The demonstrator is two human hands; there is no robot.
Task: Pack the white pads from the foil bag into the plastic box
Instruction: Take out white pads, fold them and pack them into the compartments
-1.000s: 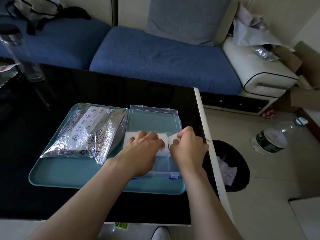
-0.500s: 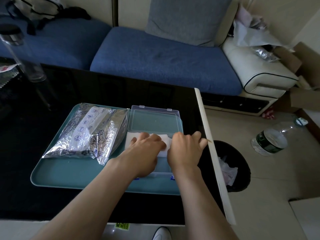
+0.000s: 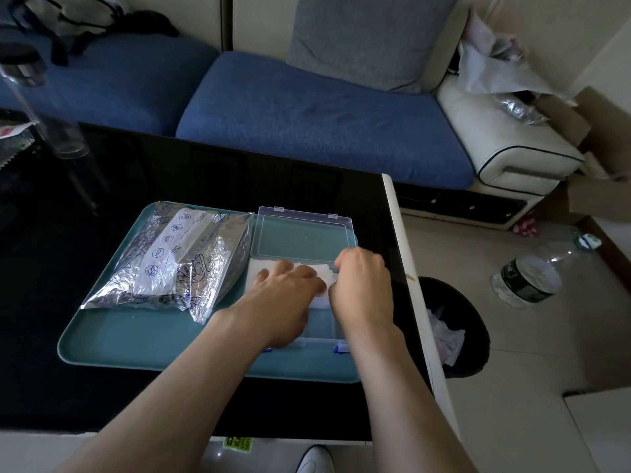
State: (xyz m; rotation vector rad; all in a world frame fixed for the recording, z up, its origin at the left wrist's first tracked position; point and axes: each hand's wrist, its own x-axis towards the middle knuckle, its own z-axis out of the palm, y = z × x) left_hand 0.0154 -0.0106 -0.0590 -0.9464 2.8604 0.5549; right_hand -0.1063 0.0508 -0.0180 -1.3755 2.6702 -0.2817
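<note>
We see the plastic box (image 3: 317, 340) lying open on the right half of a teal tray (image 3: 136, 339), with its long axis running left to right. Its clear lid (image 3: 304, 235) is swung away from us and lies flat, pointing toward the blue sofa (image 3: 307, 110).

The white pads (image 3: 261, 273) sit inside the box's base, in the far part against the hinge side. They form a strip whose long axis also runs left to right, parallel to the lid's near edge.

Our left hand (image 3: 285, 302) lies palm down on the pads, fingers straight and a little spread, pressing on their top. Our right hand (image 3: 363, 290) is just beside it at the pads' right end, knuckles up and fingers curled downward. Their tips are hidden, so we cannot tell whether they pinch a pad or only push on it.

The foil bag (image 3: 170, 264) lies flat on the tray's left half, just beside the box. Its printed white strip runs away from us, slanting a little to the right.

The tray rests on a black table (image 3: 102, 387). On the floor to the table's right stand a dark bin (image 3: 471, 322) and, farther off, a water bottle (image 3: 529, 278) lying on its side.
</note>
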